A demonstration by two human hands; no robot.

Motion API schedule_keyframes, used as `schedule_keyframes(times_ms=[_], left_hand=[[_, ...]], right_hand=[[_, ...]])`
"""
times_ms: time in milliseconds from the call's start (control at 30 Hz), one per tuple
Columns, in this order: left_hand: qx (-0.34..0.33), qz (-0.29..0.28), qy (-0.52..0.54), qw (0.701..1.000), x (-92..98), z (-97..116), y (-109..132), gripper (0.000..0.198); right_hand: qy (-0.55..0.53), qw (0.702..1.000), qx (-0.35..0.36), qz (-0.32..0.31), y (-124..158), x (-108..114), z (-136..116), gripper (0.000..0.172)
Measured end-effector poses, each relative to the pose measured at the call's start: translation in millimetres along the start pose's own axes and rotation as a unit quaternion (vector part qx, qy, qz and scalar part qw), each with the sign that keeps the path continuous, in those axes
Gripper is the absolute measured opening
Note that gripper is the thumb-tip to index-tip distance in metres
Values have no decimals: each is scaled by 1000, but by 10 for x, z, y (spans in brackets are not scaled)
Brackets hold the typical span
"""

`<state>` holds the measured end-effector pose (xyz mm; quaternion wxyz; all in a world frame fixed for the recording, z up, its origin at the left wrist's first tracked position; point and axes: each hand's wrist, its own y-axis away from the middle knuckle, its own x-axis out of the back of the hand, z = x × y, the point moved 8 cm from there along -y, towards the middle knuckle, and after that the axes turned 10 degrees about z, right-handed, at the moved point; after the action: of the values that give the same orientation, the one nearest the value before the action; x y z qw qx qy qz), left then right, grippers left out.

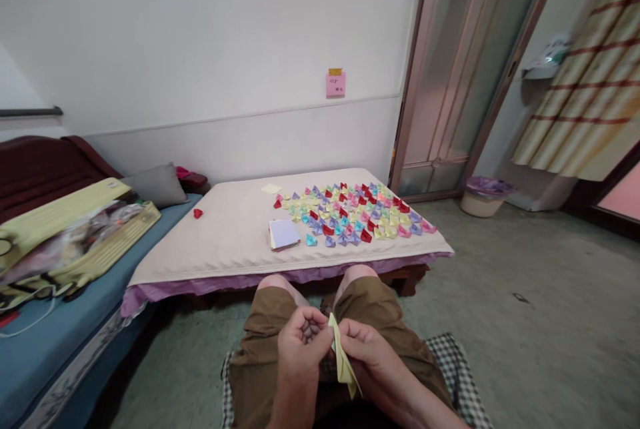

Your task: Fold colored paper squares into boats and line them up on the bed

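Head view, yellow paper (343, 359): folded piece is slanting at the bottom centre of the frame, held between both hands above the lap.
Left hand (303, 343): thumb and forefinger are pinching the paper near its upper end; other fingers are curling inward.
Right hand (364, 350): thumb and fingers are grasping the paper's right side; fingertips are partly hiding behind it.
Brown shorts (265, 355): covering the thighs, just beneath the hands.
Paper stack (285, 233): lying at frame centre, lilac sheet uppermost.
Folded pieces (343, 239): spreading in many colours right of the stack.
Red piece (198, 213): lying apart, left of centre.
Cream cover (220, 229): supporting stack and pieces.
Pink note (335, 85): hanging on the wall, upper centre.
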<state>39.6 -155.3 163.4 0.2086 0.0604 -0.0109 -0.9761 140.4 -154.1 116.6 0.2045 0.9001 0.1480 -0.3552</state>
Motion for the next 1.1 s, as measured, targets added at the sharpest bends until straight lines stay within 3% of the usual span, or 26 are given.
schedule_keyframes(times_ms=[167,367,500,767,1000,1100], left_hand=[[89,-38,68,993,-44,-135,0,23],[108,-43,37,993,-23,-197,-15,16],[123,-87,32,988,-60,-198,1,10],[102,-116,-28,988,-61,-188,-29,7],[9,-189,-129,973,-131,-112,-48,8],[3,-205,-137,969,-141,-112,-27,8]], right_hand=[[22,1000,3,0,-3,36,13,31],[50,999,0,11,-14,80,31,32],[66,998,4,2,-16,100,12,29],[121,993,12,1,-16,169,-18,25],[185,983,14,0,-3,165,-105,29],[204,979,5,-3,13,149,-148,30]])
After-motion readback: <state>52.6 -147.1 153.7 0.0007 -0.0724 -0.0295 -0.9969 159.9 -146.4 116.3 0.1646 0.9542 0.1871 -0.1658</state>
